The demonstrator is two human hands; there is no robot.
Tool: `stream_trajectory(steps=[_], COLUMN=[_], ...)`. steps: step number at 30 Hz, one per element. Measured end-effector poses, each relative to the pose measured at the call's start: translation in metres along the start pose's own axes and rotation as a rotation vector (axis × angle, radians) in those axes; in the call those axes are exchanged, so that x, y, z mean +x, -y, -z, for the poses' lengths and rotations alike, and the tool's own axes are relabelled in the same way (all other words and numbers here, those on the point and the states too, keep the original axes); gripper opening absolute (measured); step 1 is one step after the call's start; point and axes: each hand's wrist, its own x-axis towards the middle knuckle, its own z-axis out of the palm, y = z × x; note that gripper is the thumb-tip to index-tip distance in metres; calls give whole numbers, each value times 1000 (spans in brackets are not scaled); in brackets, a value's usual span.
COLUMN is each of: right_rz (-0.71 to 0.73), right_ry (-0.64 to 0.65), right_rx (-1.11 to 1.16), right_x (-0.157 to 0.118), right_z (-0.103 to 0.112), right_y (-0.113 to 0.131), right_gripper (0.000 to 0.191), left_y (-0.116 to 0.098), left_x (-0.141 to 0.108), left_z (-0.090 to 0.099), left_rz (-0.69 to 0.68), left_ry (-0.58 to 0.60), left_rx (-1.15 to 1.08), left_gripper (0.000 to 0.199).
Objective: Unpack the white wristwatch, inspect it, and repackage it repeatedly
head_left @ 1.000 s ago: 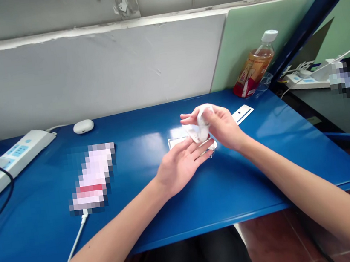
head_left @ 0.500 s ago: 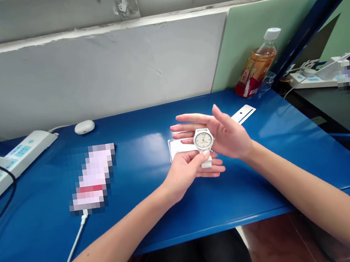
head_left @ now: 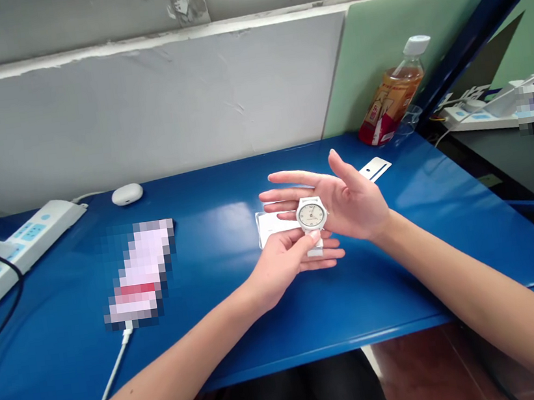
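Observation:
A white wristwatch (head_left: pixel 311 214) with a round, cream-coloured dial faces up over the desk. My left hand (head_left: pixel 286 253) grips its lower strap, thumb on top and fingers stretched out beneath. Just above and to the right, my right hand (head_left: pixel 341 203) is open, palm up, with the fingers pointing left. Its lower fingers lie close behind the watch case; whether they touch it I cannot tell. Partly covered by both hands, a white flat item (head_left: pixel 274 222) in a clear sleeve lies on the blue desk (head_left: pixel 212 233).
Left on the desk are a phone (head_left: pixel 141 269) on a white cable, a white earbud case (head_left: pixel 127 194) and a power strip (head_left: pixel 22 252). At the back right stands a drink bottle (head_left: pixel 392 101). A white card (head_left: pixel 375 169) lies beyond my right hand.
My right hand has shifted slightly to the right, its thumb a little higher. My left hand and the watch have hardly moved. The camera view has shifted slightly.

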Motion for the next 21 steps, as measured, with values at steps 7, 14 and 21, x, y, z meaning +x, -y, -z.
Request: stream_trajectory(steps=[7, 14, 21], right_rz=[-4, 17, 157], right_ry=[7, -13, -109], right_rx=[20, 88, -201], right_x=[0, 1, 1], right_z=[-1, 0, 3], right_y=[0, -6, 2], right_gripper=[76, 70, 54], left_y=[0, -4, -8], left_x=[0, -1, -3], left_z=[1, 1, 3], left_rz=[-6, -8, -253], left_ry=[-5, 32, -83], left_rx=[5, 6, 276], left_gripper=[29, 34, 30])
